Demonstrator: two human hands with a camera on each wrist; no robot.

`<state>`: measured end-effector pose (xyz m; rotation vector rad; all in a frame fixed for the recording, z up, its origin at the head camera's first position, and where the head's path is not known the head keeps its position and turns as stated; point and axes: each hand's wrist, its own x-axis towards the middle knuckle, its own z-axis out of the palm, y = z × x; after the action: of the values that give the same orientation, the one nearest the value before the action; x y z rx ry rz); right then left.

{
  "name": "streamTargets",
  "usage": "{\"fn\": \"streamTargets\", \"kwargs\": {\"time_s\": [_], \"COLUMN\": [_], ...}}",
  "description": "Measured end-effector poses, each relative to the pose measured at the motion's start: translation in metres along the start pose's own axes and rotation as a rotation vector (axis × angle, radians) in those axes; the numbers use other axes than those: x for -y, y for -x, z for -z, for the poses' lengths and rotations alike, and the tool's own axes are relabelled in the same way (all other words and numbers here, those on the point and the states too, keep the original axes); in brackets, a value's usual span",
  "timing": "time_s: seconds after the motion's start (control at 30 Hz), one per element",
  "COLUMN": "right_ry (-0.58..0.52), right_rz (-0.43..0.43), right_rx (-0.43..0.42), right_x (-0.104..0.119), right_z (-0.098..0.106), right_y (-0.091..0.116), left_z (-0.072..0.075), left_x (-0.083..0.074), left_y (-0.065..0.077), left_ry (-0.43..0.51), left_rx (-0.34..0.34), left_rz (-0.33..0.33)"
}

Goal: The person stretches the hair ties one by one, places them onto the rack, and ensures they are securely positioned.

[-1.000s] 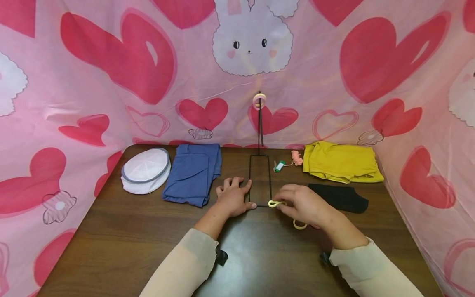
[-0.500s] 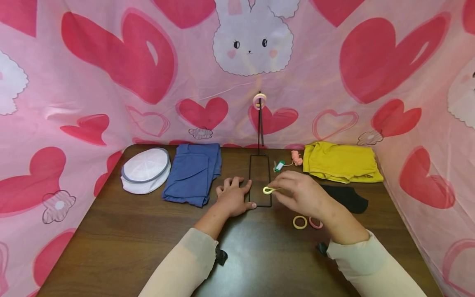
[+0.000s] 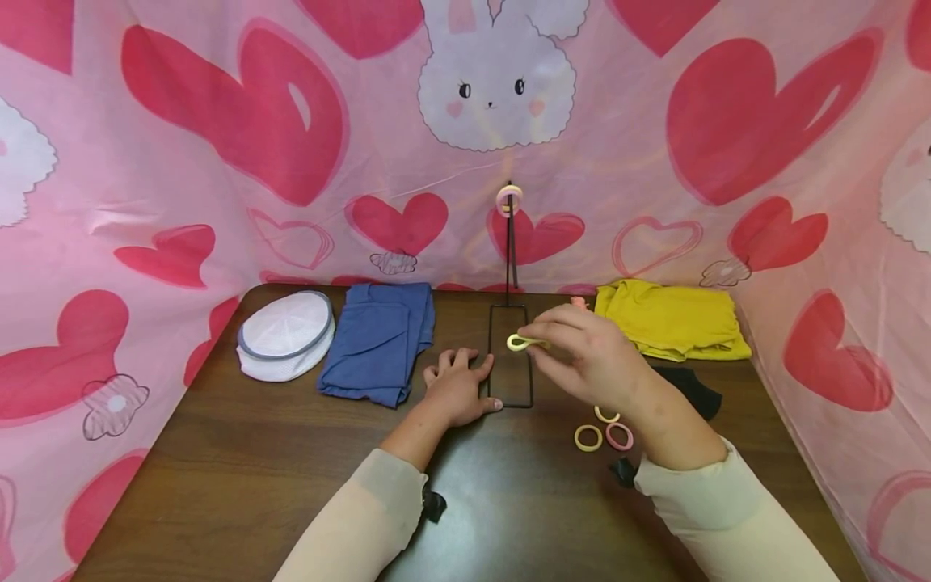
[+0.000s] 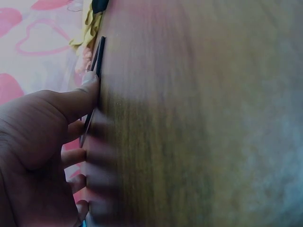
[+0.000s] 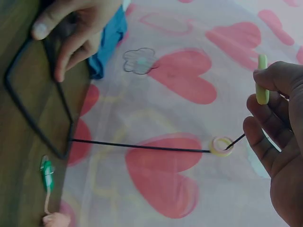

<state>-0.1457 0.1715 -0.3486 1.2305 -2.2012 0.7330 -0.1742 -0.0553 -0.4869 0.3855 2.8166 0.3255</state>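
My right hand (image 3: 592, 356) pinches a yellow hair tie (image 3: 518, 343) between thumb and fingers, raised over the base of a black wire stand (image 3: 490, 331). In the right wrist view the hair tie (image 5: 262, 79) is seen edge-on. My left hand (image 3: 458, 388) lies with spread fingers at the base's left side, its thumb on the front left corner. Pink and yellow hair ties (image 3: 509, 200) hang on the stand's upper arm. On the table near my right wrist are a yellow hair tie (image 3: 588, 438), a pink one (image 3: 619, 436) and a partly covered yellow one (image 3: 607, 414).
A white mesh item with a grey rim (image 3: 285, 333) and folded blue cloth (image 3: 378, 339) lie left. Yellow cloth (image 3: 669, 319) and black fabric (image 3: 691, 390) lie right. A green tag (image 5: 48, 175) and pink cord (image 5: 57, 220) lie beside the stand. Printed fabric walls stand behind.
My right hand has lifted the yellow hair tie from the base's front right corner, up and away from me. Hair ties on the table have come into view. My left hand stays put.
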Motion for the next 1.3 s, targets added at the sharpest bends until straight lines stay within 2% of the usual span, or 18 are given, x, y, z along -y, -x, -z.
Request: {"fn": "streamTargets", "kwargs": {"time_s": [0.13,0.37,0.63,0.83,1.07,1.3], "right_ry": [0.035,0.091,0.151,0.177,0.163,0.202], "right_rz": [0.020,0.115,0.143,0.144,0.077,0.040], "right_rx": [-0.064,-0.191,-0.279,-0.273,-0.241,-0.204], "right_x": [0.007,0.017,0.020,0.018,0.013,0.000], "right_z": [0.005,0.016,0.024,0.027,0.024,0.021], "right_y": [-0.010,-0.028,-0.040,-0.045,-0.050,-0.055], "left_z": [0.000,0.000,0.000,0.000,-0.001,0.001], "left_x": [0.000,0.001,0.000,0.000,0.000,0.001], "left_y": [0.000,0.000,0.001,0.001,0.000,0.000], "left_ry": [0.001,-0.001,0.004,-0.003,0.001,-0.002], "left_rx": [-0.002,-0.009,-0.004,-0.007,-0.007,-0.005], "left_rz": [-0.001,-0.006,-0.006,-0.009,-0.013,-0.003]}}
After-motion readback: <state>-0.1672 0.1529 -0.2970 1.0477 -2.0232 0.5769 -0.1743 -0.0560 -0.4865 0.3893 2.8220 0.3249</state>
